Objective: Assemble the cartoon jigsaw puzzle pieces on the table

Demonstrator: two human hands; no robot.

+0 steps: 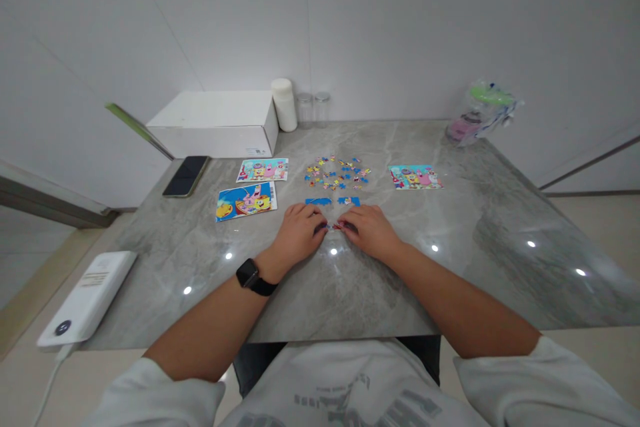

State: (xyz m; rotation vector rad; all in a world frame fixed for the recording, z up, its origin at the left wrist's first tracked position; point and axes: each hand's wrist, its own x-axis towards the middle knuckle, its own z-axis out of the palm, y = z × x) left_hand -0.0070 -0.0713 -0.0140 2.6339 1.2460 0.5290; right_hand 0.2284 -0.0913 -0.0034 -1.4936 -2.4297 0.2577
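Both hands meet low over the grey table, close together. My left hand (301, 229), with a black watch on its wrist, pinches small puzzle pieces at its fingertips. Opposite it, my right hand (369, 229) has its fingers closed on a small red piece (337, 227). Just beyond the hands lie two blue joined strips, one on the left (319, 201) and one on the right (349, 201), with a gap between them. Further back is a loose ring of colourful puzzle pieces (334, 185). The fingers partly hide what they hold.
Picture cards lie left (263, 170), front left (246, 202) and right (416, 177) on the table (345, 300). Around them are a phone (185, 177), white box (215, 117), white bottle (285, 105), glass jars (313, 110), bagged item (483, 113) and white power bank (90, 297).
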